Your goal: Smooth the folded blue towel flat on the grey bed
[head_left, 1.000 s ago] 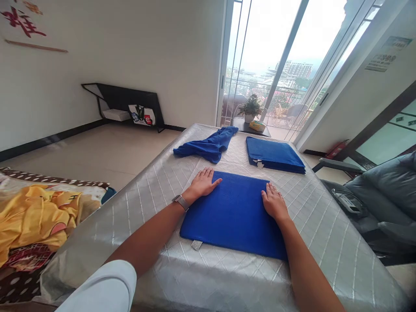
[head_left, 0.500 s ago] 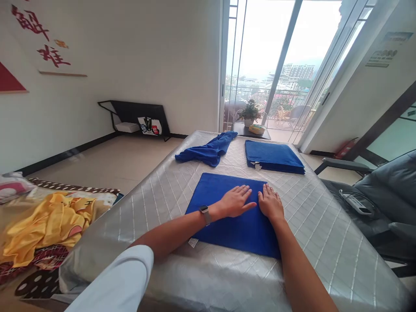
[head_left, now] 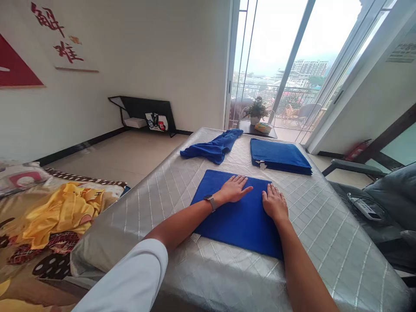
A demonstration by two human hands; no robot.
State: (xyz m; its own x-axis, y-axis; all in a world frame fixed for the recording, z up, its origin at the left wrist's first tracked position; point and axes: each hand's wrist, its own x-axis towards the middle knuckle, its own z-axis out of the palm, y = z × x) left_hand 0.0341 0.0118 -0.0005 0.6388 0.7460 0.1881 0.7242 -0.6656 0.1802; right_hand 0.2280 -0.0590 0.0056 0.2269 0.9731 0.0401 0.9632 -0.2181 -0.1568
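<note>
A blue towel (head_left: 240, 225) lies flat and folded into a rectangle on the silver quilted mattress (head_left: 318, 242). My left hand (head_left: 232, 189) rests palm down on its upper middle, fingers stretched and thumb apart. Along the towel's right edge lies my right hand (head_left: 274, 203), also flat with its fingers out. A small white tag (head_left: 195, 237) pokes from the lower left edge. Beyond, to the right, sits a stack of folded blue towels (head_left: 279, 156) with white tags at its front. A crumpled blue towel (head_left: 214, 147) lies at the far left of the mattress.
Yellow cloth (head_left: 65, 212) is heaped over bedding at the left. A dark armchair (head_left: 386, 195) with a power strip (head_left: 364, 207) on it stands at the right. Behind the mattress, a small table (head_left: 243, 129) holds a potted plant (head_left: 256, 110) before the glass doors.
My left hand has slid left over the towel, away from my right hand, which stays by the right edge. The view has turned slightly left.
</note>
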